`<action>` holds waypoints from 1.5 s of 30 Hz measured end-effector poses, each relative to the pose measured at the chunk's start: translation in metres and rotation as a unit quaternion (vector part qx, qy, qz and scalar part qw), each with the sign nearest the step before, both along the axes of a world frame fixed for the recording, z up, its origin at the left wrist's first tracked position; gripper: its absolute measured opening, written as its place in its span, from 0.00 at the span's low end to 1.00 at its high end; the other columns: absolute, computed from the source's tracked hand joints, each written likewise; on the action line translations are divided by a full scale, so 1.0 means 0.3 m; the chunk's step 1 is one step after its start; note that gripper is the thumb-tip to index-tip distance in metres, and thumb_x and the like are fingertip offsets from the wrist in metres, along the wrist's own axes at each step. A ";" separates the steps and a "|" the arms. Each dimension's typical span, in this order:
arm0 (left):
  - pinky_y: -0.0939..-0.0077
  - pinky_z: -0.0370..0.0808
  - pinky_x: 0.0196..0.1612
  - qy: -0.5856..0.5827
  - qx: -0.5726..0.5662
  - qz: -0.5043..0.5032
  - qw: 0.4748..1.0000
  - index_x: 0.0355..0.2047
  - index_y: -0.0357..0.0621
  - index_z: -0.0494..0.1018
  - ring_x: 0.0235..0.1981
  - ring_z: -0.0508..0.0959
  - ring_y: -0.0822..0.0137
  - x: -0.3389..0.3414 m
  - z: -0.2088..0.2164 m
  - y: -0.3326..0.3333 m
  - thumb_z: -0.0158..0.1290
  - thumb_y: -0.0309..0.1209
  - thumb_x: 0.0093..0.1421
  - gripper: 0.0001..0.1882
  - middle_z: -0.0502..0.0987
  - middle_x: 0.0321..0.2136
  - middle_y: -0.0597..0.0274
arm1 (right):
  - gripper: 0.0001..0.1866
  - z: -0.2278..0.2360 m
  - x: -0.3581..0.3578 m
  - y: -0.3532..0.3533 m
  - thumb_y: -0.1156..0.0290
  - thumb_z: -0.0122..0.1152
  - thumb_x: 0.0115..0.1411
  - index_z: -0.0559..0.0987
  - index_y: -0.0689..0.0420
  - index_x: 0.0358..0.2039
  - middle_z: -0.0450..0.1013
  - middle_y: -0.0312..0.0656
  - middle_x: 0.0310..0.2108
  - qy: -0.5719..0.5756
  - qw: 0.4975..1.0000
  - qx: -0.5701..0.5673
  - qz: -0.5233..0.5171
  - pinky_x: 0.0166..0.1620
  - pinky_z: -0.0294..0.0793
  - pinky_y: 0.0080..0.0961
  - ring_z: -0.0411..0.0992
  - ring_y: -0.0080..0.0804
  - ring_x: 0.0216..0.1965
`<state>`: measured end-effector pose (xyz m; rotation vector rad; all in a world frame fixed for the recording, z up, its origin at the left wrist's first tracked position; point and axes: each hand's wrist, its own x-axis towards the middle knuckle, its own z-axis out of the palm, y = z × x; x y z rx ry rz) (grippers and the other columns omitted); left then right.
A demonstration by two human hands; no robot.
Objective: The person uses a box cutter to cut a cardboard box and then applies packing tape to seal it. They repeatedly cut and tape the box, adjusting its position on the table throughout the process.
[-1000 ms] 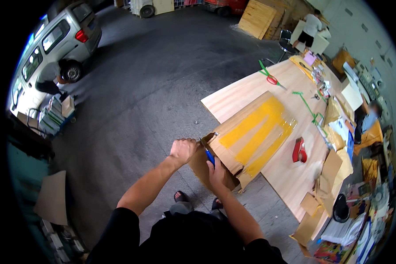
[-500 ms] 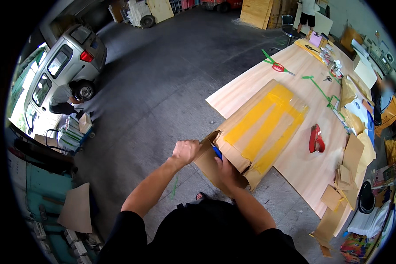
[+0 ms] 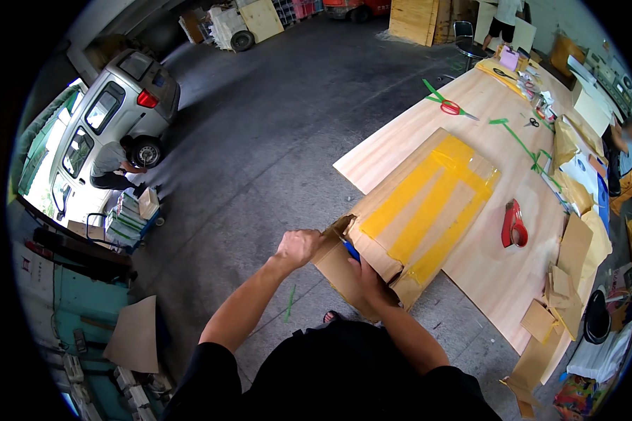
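Observation:
A long cardboard box (image 3: 373,254) with strips of yellow tape (image 3: 418,242) lies on the wooden table, its near end jutting past the edge towards me. That end is opened, and a brown flap (image 3: 336,272) hangs down with torn edges. My left hand (image 3: 298,248) is closed on the flap's left corner. At the box's mouth my right hand (image 3: 369,282) is closed round a blue-handled cutter knife (image 3: 352,250), its tip against the cardboard. Part of the right hand's fingers is hidden by the box and flap.
On the table (image 3: 502,295) lie a red tape dispenser (image 3: 514,226), red-handled scissors (image 3: 451,107), green strapping (image 3: 518,144) and cardboard scraps (image 3: 556,288). A person (image 3: 112,168) crouches by a silver van (image 3: 119,105) next to a loaded cart (image 3: 130,217). Another person (image 3: 625,154) sits at the right.
The view has shifted slightly, so the scene sits a little further right and lower. Both hands keep their places on the flap and the knife, with hardly any visible movement.

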<state>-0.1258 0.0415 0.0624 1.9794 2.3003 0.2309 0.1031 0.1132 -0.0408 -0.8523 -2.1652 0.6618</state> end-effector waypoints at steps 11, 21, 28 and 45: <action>0.51 0.83 0.36 0.050 -0.043 -0.013 0.998 0.32 0.42 0.78 0.34 0.86 0.47 -0.003 -0.017 0.015 0.52 0.43 0.73 0.18 0.84 0.31 0.47 | 0.30 0.074 -0.006 -0.002 0.57 0.61 0.72 0.71 0.61 0.67 0.68 0.58 0.67 -0.041 0.999 -0.030 0.010 0.72 0.61 0.48 0.64 0.58 0.69; 0.52 0.83 0.37 0.061 -0.049 -0.032 0.996 0.33 0.42 0.79 0.34 0.87 0.48 -0.021 -0.024 0.018 0.51 0.43 0.73 0.19 0.85 0.30 0.49 | 0.32 0.123 -0.033 0.016 0.54 0.63 0.71 0.69 0.58 0.68 0.68 0.59 0.66 -0.101 0.994 -0.047 -0.006 0.70 0.62 0.51 0.65 0.61 0.67; 0.49 0.82 0.40 0.037 -0.076 -0.019 0.996 0.34 0.43 0.80 0.36 0.87 0.46 -0.055 0.012 0.020 0.49 0.45 0.74 0.20 0.86 0.32 0.48 | 0.33 0.138 -0.002 0.012 0.53 0.62 0.71 0.68 0.59 0.68 0.69 0.59 0.64 -0.163 0.985 -0.054 0.007 0.68 0.65 0.53 0.66 0.63 0.66; 0.50 0.83 0.43 0.000 -0.054 -0.028 0.998 0.35 0.45 0.82 0.38 0.87 0.46 -0.121 -0.017 -0.023 0.46 0.47 0.75 0.22 0.86 0.33 0.46 | 0.23 -0.032 0.014 -0.010 0.54 0.66 0.68 0.74 0.65 0.44 0.79 0.67 0.43 -0.256 0.954 0.152 0.030 0.58 0.72 0.56 0.77 0.66 0.51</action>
